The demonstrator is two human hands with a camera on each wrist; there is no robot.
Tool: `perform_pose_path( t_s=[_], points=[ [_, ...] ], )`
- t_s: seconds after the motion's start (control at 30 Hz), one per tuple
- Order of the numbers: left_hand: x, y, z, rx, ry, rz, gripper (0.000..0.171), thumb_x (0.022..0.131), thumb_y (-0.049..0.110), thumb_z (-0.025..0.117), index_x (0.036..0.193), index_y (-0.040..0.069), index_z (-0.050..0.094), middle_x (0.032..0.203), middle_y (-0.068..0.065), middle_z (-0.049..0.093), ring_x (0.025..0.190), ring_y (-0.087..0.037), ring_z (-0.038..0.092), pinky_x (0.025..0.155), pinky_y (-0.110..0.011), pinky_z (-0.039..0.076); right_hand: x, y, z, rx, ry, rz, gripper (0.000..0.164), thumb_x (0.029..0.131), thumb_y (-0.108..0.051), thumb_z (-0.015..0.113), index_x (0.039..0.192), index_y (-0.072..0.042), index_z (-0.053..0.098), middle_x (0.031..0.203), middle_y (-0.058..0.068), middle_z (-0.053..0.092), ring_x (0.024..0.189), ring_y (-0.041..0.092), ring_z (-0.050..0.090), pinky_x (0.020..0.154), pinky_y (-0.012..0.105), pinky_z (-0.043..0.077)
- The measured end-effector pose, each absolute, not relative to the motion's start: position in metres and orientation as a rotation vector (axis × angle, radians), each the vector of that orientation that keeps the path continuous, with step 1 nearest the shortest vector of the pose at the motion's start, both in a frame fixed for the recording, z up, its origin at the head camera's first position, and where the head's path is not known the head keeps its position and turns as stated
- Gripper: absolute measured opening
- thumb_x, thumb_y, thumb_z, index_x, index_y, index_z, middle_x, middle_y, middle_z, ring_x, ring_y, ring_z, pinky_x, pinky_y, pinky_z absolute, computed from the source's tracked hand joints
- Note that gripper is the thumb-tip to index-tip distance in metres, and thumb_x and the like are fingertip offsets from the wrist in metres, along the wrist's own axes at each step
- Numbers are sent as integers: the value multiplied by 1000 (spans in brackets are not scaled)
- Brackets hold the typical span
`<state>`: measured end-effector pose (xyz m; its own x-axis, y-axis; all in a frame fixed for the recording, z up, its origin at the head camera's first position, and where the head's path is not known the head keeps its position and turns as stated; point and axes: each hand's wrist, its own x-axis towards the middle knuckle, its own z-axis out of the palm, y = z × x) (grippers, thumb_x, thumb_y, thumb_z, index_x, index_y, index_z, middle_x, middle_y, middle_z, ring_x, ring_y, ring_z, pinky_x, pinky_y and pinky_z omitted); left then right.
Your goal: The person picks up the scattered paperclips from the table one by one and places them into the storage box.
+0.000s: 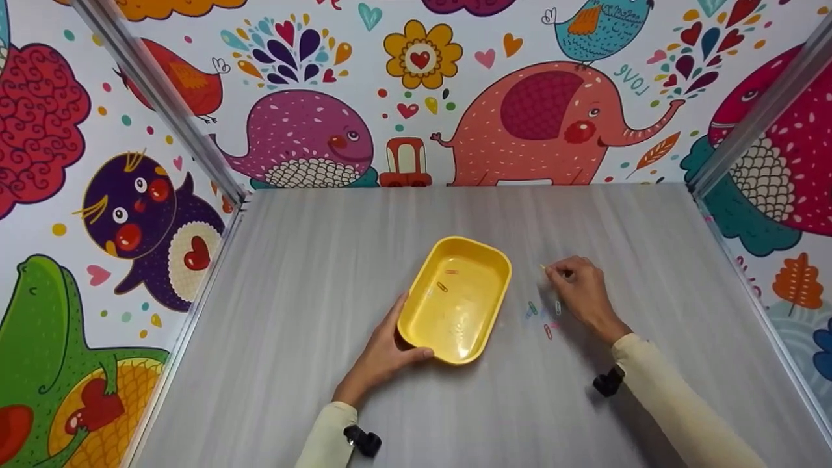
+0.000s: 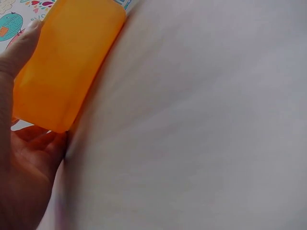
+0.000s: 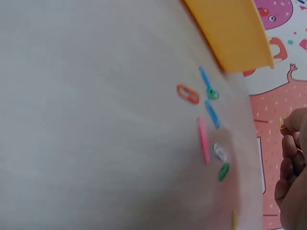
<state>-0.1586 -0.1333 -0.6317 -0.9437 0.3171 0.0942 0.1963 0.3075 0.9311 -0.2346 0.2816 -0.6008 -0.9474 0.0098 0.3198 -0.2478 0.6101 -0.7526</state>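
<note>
My left hand holds a yellow plastic tray at its near left corner, thumb along the near end and fingers along the left side. The left wrist view shows the tray's outer wall between thumb and fingers. Inside the tray lie a reddish paper clip and a dark-looking one. To the tray's right, my right hand pinches a small yellow paper clip between thumb and forefinger, raised over the table. Its other fingers are curled in.
Several loose paper clips lie between tray and right hand, among them a red one, a pink one, a white one and a green one. Patterned panels border the grey table at the back and sides.
</note>
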Motion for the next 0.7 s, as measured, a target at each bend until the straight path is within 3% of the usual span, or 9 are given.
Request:
perform_pose_path(
  t_s=[0.5, 0.7],
  points=[
    [-159, -133, -632, 473, 2473, 1691, 125, 84, 39, 99, 176, 6, 21, 179, -11, 33, 161, -29, 36, 130, -57, 24, -233, 264, -584, 307, -2626, 1234, 7, 103, -6, 78, 101, -3, 84, 90, 6, 71, 91, 21, 57, 83, 26, 44],
    [-158, -133, -632, 470, 2465, 1701, 124, 84, 36, 99, 176, 6, 21, 178, -11, 34, 161, -28, 36, 130, -57, 24, -232, 256, -581, 426, -2603, 1206, 4, 100, -6, 81, 98, -4, 84, 88, 3, 72, 89, 22, 59, 82, 34, 47]
  ],
)
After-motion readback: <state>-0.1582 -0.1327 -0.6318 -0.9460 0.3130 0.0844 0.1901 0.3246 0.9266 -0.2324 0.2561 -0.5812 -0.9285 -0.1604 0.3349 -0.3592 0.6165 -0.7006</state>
